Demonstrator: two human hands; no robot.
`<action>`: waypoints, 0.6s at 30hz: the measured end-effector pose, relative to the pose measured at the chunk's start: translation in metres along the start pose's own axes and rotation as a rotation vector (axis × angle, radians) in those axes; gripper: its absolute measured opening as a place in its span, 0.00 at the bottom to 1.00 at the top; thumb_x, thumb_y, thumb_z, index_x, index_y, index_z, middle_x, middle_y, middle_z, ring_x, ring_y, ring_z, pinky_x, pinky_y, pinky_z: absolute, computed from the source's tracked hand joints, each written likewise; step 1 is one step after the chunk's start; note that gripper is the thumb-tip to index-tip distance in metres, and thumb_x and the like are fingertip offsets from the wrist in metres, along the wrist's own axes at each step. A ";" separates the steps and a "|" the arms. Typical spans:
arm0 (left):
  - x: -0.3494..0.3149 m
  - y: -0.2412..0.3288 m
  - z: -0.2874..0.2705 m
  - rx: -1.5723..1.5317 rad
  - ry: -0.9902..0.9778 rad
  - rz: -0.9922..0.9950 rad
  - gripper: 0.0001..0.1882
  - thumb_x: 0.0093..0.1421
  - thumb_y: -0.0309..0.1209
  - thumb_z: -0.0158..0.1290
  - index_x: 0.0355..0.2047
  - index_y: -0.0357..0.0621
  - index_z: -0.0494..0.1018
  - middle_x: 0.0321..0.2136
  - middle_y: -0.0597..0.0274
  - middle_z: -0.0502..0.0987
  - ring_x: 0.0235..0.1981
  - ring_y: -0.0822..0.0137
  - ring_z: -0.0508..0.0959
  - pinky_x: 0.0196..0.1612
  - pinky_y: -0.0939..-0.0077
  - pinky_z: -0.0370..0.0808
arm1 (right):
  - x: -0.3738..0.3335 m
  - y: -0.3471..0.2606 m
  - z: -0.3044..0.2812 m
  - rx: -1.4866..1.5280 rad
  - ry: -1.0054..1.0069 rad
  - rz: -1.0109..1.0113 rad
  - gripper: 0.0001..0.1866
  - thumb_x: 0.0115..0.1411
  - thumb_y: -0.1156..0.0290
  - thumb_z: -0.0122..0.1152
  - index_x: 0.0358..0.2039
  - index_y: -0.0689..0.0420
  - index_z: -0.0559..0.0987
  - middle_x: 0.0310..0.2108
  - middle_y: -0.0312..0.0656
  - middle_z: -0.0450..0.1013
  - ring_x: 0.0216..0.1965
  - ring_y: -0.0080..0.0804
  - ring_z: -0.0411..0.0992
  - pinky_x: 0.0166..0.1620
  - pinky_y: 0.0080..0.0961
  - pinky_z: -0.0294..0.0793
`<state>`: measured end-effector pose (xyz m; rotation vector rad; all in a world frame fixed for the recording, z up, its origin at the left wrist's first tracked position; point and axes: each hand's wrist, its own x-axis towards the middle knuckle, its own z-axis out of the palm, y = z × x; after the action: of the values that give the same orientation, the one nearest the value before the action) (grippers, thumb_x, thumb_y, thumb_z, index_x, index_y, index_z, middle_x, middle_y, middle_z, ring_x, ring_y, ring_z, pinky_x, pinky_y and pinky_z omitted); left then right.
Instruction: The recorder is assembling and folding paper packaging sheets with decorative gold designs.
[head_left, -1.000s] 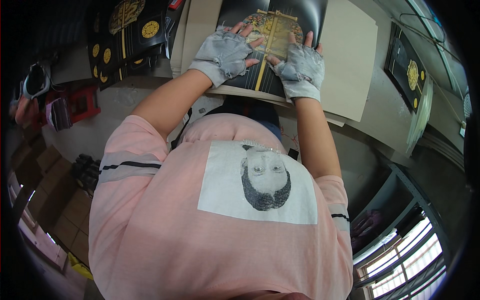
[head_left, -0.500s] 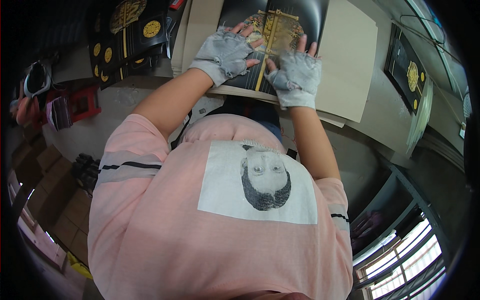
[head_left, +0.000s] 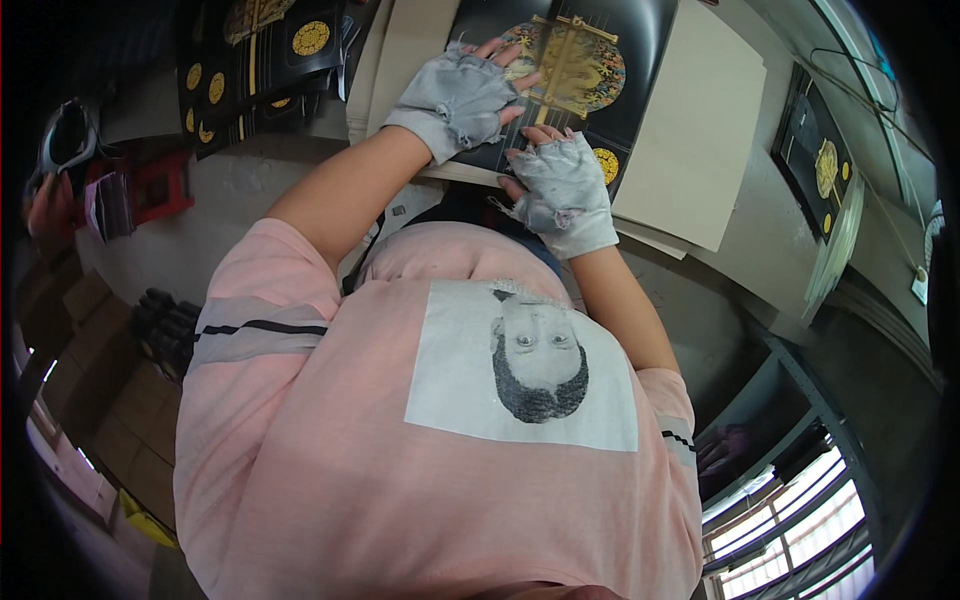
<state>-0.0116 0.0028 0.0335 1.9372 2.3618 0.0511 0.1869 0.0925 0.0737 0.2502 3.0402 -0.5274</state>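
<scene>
Nearest, the gloved right hand [head_left: 562, 192] is palm-down over the near edge of the black-and-gold sheet [head_left: 580, 78], thumb apart from loosely bent fingers; farther up, the left hand [head_left: 455, 97] lies spread on that sheet — itself atop pale boards [head_left: 705, 130].

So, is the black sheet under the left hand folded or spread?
Spread, apparently: the black sheet lies flat beneath the left hand, no fold showing; its far edge is out of view.
</scene>
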 end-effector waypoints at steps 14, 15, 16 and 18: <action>-0.001 -0.001 0.001 -0.015 -0.040 -0.006 0.29 0.68 0.51 0.50 0.69 0.69 0.67 0.72 0.59 0.61 0.73 0.56 0.59 0.74 0.56 0.56 | 0.003 0.011 0.001 0.034 -0.024 -0.032 0.17 0.60 0.56 0.65 0.47 0.46 0.85 0.59 0.42 0.73 0.65 0.41 0.67 0.68 0.45 0.61; -0.001 -0.001 0.002 -0.015 -0.040 -0.009 0.29 0.68 0.51 0.50 0.69 0.69 0.67 0.72 0.59 0.61 0.73 0.56 0.59 0.74 0.56 0.56 | 0.003 0.011 0.001 0.035 -0.019 -0.033 0.16 0.60 0.56 0.65 0.46 0.46 0.86 0.59 0.42 0.73 0.65 0.41 0.67 0.68 0.45 0.61; -0.002 -0.002 0.005 -0.025 -0.025 -0.010 0.29 0.68 0.51 0.50 0.69 0.69 0.67 0.72 0.60 0.61 0.73 0.57 0.59 0.74 0.56 0.55 | 0.003 0.011 0.001 0.036 -0.015 -0.033 0.16 0.60 0.56 0.65 0.46 0.46 0.86 0.59 0.42 0.73 0.65 0.41 0.67 0.69 0.45 0.60; -0.002 -0.002 0.006 -0.034 -0.009 -0.014 0.29 0.68 0.51 0.50 0.69 0.70 0.67 0.72 0.60 0.61 0.73 0.57 0.59 0.74 0.56 0.55 | 0.002 0.011 0.002 0.042 -0.005 -0.037 0.15 0.60 0.56 0.65 0.45 0.46 0.86 0.59 0.42 0.73 0.65 0.41 0.67 0.69 0.44 0.60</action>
<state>-0.0131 -0.0002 0.0276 1.9021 2.3526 0.0810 0.1872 0.1027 0.0679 0.1945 3.0372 -0.5945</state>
